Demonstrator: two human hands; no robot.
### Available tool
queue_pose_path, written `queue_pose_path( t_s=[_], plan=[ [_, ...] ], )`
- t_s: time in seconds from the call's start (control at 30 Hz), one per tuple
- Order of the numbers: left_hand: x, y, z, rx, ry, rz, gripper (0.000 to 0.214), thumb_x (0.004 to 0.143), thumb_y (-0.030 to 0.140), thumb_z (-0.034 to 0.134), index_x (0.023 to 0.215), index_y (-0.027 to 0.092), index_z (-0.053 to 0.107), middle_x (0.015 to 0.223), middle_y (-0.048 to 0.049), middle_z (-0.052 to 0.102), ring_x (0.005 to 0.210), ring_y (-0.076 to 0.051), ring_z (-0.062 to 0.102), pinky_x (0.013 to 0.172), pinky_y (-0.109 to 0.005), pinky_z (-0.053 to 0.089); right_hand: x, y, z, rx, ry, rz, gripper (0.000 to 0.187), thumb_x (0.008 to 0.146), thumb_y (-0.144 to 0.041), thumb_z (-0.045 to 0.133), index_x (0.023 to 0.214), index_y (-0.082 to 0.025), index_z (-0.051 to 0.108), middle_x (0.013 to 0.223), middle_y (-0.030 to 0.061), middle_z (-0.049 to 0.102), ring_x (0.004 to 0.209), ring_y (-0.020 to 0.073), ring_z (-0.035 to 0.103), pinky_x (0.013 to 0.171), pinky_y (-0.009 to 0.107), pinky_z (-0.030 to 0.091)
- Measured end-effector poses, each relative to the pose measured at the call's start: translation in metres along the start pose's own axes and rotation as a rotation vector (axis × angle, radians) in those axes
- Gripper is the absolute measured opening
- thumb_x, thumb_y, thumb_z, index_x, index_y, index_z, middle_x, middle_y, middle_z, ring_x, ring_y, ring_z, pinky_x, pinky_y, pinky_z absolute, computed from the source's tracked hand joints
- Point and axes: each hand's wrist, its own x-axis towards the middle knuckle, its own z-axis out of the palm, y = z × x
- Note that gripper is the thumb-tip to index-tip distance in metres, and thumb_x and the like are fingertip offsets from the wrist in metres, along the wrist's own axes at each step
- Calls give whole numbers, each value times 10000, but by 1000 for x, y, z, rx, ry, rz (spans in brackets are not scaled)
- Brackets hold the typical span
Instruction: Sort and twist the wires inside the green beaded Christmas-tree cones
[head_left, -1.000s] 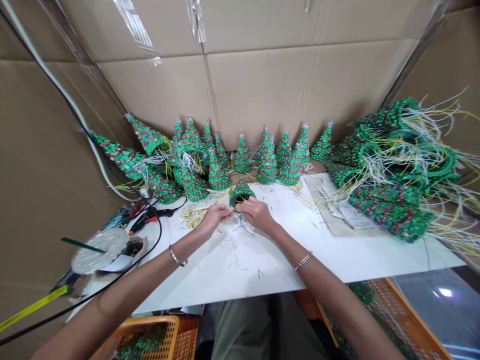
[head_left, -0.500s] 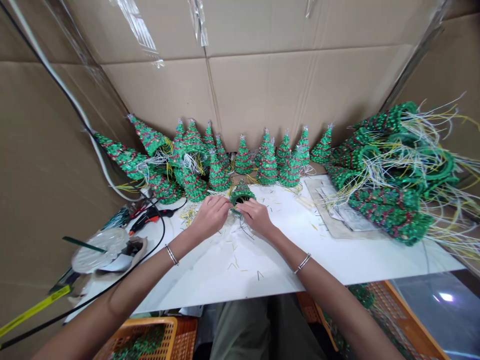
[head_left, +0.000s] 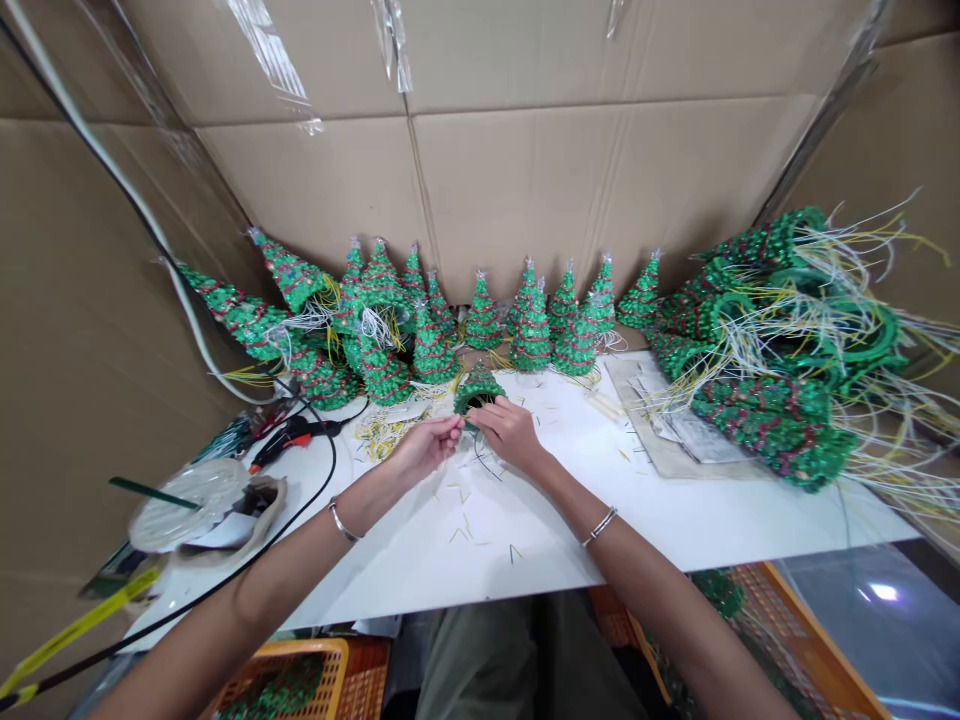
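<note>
Tree cone (head_left: 477,385), tip tilted away

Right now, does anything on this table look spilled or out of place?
Yes. Short wire clippings lie scattered across the white table, like spilled waste, and some green tinsel trees lie tipped over, unlike the upright row.

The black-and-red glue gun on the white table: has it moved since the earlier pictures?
No, the glue gun sits unmoved beside the yellow wire clippings.

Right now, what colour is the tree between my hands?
The tree is glittery green with red bands, best in the head view.
</note>
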Motion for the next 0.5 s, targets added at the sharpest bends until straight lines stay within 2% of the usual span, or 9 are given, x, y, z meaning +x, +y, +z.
queue_pose_path(
  t_s=[0.07,0.17,0.2,0.27,0.33,0.4,0.47,0.5],
  plan=[
    [-2,3,-4,314,60,240,243,857,361,523,827,145,630,717,-45,584,669,-156,516,628,-275,377,0,1,2,15,31,27,301,978,-266,419,939,-190,708,786,53,698,690,171,503,659,305,405],
    [-6,6,-12,942,114,736,295,932,343,396,1002,174,628,972,-85,644,948,-227,536,822,-360,371,-1,4,5,43,53,80,293,974,-291,432,956,-191,706,813,57,707,698,173,522,661,308,412],
    [-6,6,-15,1118,107,856,283,935,319,397,1032,175,621,1023,-97,644,993,-240,525,849,-379,353,-2,4,6,53,52,91,292,974,-296,432,960,-193,705,824,60,709,708,174,531,668,307,416],
    [-4,6,-21,1352,106,1007,255,936,293,411,1010,168,620,1027,-117,649,979,-246,528,828,-384,342,-3,4,8,62,42,98,291,974,-301,433,963,-198,705,827,65,709,723,175,546,680,306,421],
    [-1,5,-25,1436,124,1062,233,940,292,424,928,172,624,952,-117,655,893,-230,535,771,-366,342,-3,4,9,61,26,90,292,975,-301,431,965,-201,705,822,67,706,735,176,556,692,307,422],
    [1,4,-24,1382,125,1045,239,934,313,447,815,182,608,860,-99,645,811,-212,521,731,-351,339,-3,3,10,56,14,88,299,978,-304,423,973,-202,705,817,68,703,742,176,560,699,309,422],
    [1,1,-18,1168,142,937,260,916,339,475,731,186,573,778,-71,614,751,-193,498,706,-335,346,-3,3,11,50,10,94,311,981,-312,412,980,-204,704,812,68,698,741,176,557,696,309,419],
    [1,-1,-13,998,162,839,267,901,352,491,703,185,556,738,-55,592,719,-182,487,686,-322,351,-3,2,11,44,11,98,316,982,-316,408,977,-206,704,808,68,696,734,175,551,690,309,415]
  ],
)
